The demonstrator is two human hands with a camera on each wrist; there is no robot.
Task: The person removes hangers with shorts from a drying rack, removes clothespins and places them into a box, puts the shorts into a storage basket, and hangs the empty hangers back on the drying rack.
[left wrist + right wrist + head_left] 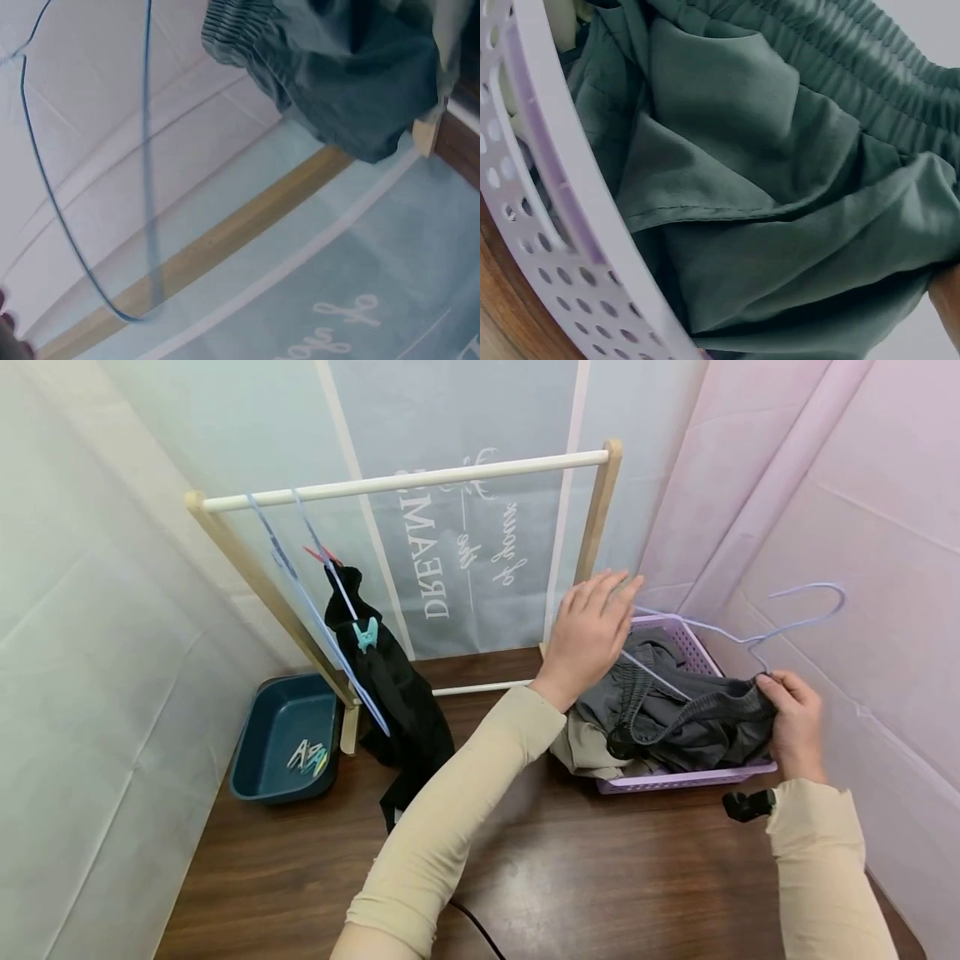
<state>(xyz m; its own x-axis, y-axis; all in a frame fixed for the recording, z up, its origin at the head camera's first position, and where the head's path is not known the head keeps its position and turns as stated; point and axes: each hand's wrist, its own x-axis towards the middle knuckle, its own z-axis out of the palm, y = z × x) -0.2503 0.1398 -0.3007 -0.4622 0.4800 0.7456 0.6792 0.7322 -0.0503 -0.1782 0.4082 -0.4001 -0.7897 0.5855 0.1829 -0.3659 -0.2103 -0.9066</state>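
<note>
My right hand (798, 718) pinches the elastic waistband of a pair of dark grey pants (697, 718), which look greenish in the wrist views. A thin light-blue clothes hanger (798, 625) reaches down to the waistband at that hand, its hook to the upper right and part of it hidden by cloth. Whether the fingers also grip the hanger I cannot tell. My left hand (588, 631) is raised over the left side of the purple basket (701, 647), fingers extended. In the left wrist view, its fingertips (7, 322) are apart from the hanger's blue wire (56, 217).
A wooden rack with a white rail (420, 481) stands behind. Blue hangers (322, 643) hang at its left, with a black garment (397, 693) clipped by a teal clothespin (366, 635). A dark blue tub (262, 735) holds several clothespins (309, 757). Beige cloth (588, 747) overhangs the basket.
</note>
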